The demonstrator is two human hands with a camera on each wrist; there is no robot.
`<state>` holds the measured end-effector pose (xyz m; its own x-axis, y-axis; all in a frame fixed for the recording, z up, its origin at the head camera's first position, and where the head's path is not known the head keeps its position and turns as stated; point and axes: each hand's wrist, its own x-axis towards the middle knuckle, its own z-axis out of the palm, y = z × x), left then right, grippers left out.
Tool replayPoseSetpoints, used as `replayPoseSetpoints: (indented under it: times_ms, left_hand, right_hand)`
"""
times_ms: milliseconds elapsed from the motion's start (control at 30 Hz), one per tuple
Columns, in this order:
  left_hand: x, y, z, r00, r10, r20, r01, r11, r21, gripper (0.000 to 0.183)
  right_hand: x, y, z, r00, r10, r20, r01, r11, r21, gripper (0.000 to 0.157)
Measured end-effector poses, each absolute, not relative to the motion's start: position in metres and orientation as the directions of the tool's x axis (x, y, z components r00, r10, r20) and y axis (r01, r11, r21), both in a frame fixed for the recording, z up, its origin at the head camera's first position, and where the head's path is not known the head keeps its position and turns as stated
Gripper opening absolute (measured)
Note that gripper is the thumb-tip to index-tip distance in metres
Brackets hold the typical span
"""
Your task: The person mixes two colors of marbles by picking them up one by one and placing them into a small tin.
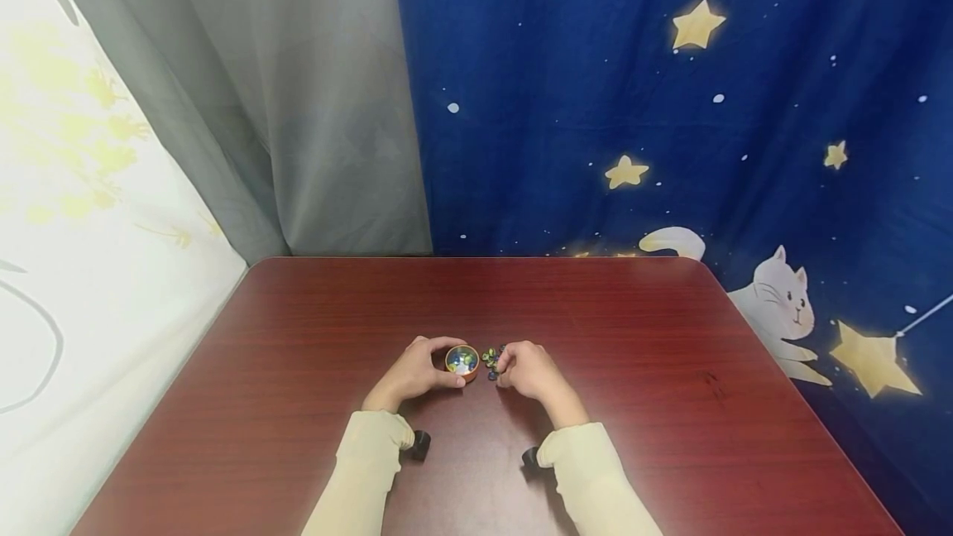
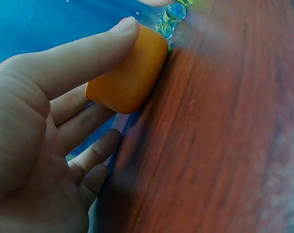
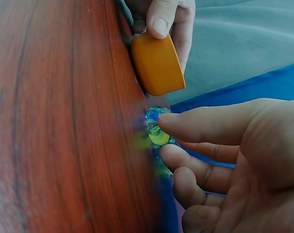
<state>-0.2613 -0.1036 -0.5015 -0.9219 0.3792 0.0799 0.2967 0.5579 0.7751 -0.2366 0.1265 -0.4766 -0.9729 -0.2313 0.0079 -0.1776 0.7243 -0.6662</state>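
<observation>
My left hand (image 1: 417, 369) holds a small orange bowl (image 2: 132, 80) from the side, thumb on the near wall and fingers around the far one. Several blue and yellow-green glass marbles (image 1: 465, 359) lie inside it. Just right of the bowl is a small cluster of loose glass marbles (image 3: 159, 136) on the table. Over the right edge of that cluster is my right hand (image 1: 527, 369), fingers loosely bent. In the right wrist view its thumb tip (image 3: 169, 117) overlaps a blue marble, and the other fingertips hover beside the cluster. No marble shows clear of the group in its grasp.
Both hands work above a reddish-brown wooden table (image 1: 335, 304). A grey curtain (image 1: 342, 106) and a blue star-patterned curtain (image 1: 536, 106) hang behind its far edge. Pale patterned fabric (image 1: 74, 271) borders the left side. Dark wrist devices (image 1: 420, 445) sit at both cuffs.
</observation>
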Motion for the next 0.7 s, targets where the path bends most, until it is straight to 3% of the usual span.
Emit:
replayPoseSetpoints:
  times_ms: [700]
  left_hand:
    - [-0.2599, -0.1041, -0.5022, -0.919, 0.384, 0.087, 0.306, 0.555, 0.774, 0.058]
  right_hand:
    - [-0.2387, 0.1317, -0.4813, -0.971, -0.239, -0.029, -0.158, 0.725, -0.671, 0.017]
